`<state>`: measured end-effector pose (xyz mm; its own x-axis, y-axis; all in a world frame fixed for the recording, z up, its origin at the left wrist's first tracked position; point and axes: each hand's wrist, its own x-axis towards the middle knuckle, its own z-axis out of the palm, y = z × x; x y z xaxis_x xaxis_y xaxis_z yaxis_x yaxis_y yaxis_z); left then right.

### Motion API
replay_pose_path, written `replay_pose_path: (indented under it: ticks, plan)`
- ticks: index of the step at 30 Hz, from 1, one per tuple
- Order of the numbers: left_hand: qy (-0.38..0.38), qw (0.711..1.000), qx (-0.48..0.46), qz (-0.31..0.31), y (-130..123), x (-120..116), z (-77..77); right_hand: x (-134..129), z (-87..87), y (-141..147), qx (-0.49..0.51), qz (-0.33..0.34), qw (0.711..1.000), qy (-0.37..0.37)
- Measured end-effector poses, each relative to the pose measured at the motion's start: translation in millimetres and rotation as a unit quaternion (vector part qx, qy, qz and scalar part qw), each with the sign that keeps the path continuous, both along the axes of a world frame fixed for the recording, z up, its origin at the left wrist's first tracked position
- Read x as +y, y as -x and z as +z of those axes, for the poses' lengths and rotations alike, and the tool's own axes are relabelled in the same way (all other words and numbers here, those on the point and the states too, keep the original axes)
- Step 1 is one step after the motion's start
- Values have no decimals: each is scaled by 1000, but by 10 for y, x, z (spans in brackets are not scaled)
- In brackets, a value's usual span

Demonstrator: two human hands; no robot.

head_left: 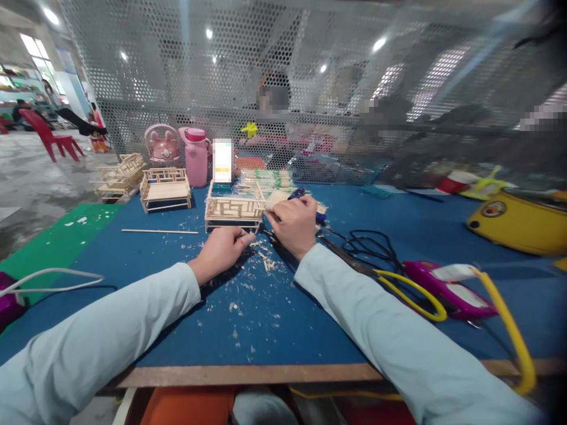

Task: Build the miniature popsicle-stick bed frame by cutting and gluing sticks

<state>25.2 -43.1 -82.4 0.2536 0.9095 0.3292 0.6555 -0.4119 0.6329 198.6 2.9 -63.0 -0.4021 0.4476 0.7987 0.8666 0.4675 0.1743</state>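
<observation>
A small wooden stick model [233,209] with a latticed side stands on the blue table [283,330]. In front of its lower edge is my left hand [221,251], fingers pressed together; whatever they hold is too small to name. My right hand [295,223] is closed at the model's right side, its fingers bent round something I cannot make out. A pale stick end shows by its fingertips. Just behind that hand lies a dark blue tool handle [297,193]. Wood shavings [266,260] are scattered between and below the hands.
Two finished-looking stick models [166,189] [119,176] stand at the left, near a loose stick [159,231]. Behind are a pink bottle [196,159], a phone [222,160] and metal mesh. Cables, a purple power strip [452,289] and a yellow container [522,221] lie right.
</observation>
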Motion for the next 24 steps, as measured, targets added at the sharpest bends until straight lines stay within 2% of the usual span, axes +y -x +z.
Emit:
replay_pose_path:
  ticks: [24]
  plan:
    - [5, 1000, 5, -5, -8, -26, 5, -12, 32, 10, -25, -3, 999, -24]
